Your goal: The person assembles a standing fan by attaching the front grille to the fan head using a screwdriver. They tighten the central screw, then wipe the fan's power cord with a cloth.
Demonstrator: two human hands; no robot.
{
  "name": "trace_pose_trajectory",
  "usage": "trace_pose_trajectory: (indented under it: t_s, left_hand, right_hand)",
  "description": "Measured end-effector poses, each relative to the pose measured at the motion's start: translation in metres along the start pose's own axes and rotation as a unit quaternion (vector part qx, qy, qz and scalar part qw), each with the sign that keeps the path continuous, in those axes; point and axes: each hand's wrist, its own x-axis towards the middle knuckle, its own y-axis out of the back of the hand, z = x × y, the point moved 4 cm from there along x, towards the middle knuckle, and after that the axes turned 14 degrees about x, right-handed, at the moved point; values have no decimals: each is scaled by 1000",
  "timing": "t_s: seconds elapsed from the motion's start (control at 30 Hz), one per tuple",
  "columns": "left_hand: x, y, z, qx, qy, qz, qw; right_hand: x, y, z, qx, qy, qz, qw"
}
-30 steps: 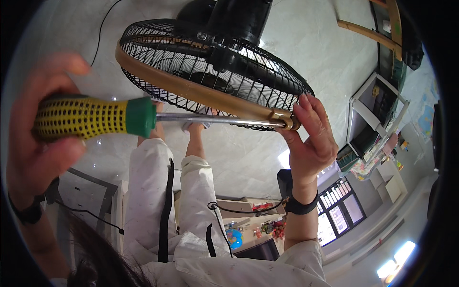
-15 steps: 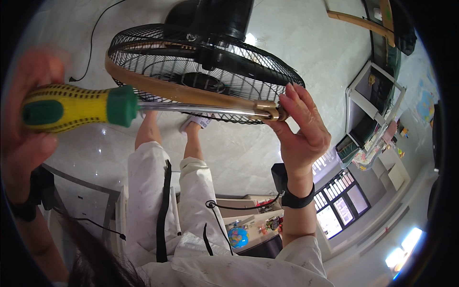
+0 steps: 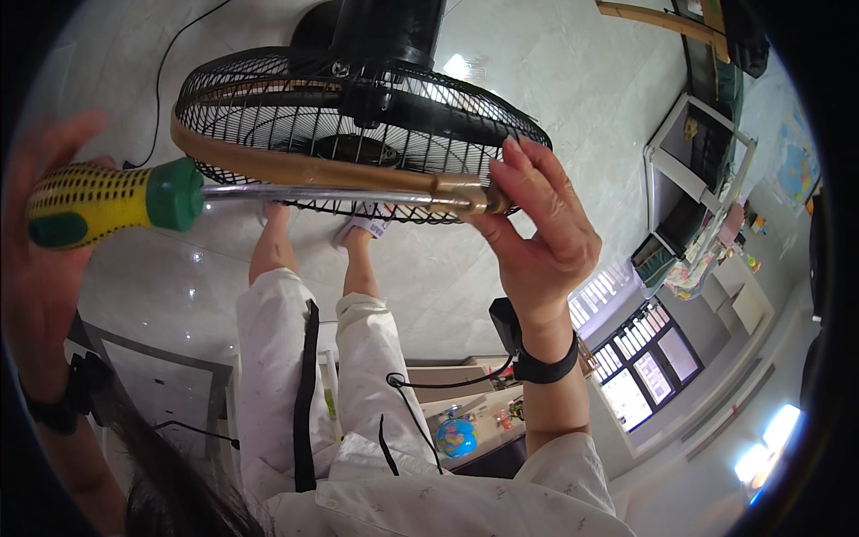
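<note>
A standing fan's black wire guard [image 3: 420, 116] lies before me, edged by a gold-brown ring band [image 3: 304, 167]. At the band's right end, my right hand [image 3: 546, 233] pinches the small gold clamp [image 3: 461, 192] between thumb and fingers. A screwdriver [image 3: 116, 204] with a yellow-and-green handle reaches across from the left, its metal shaft running along the band to the clamp. The tip is hidden at the clamp. My left hand [image 3: 45, 277] is behind and around the handle, some fingers raised and blurred, and supports it.
The fan's black body [image 3: 385, 31] extends away above the guard. A dark cable [image 3: 159, 98] lies on the pale tiled floor at far left. To the right stand a white-framed piece of furniture [image 3: 658, 170] and a window [image 3: 649, 367]. Below is a globe [image 3: 456, 438].
The fan, clamp and right hand have shifted a little left in view. The screwdriver has moved left with them, and its handle has turned. Fingers of my left hand have loosened and stretched upward.
</note>
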Motion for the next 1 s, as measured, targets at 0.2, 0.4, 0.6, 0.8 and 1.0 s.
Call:
trace_pose_trajectory:
  t_s: [0.2, 0.4, 0.6, 0.8, 1.0]
  left_hand:
    - [8, 0, -3, 291, -177, -196, 920]
    - [3, 0, -5, -34, -19, -148, 988]
    - [9, -33, 33, 235, -6, -240, 942]
    - [5, -32, 29, 5, -56, -172, 983]
    - [9, -24, 23, 192, -156, -204, 947]
  right_hand:
    - [-1, 0, 2, 12, -14, 6, 1000]
    - [-1, 0, 2, -1, -19, -7, 1000]
    - [-2, 0, 1, 26, -3, -15, 1000]
    - [-1, 0, 2, 10, 1, -18, 1000]
    - [-1, 2, 3, 10, -10, -16, 1000]
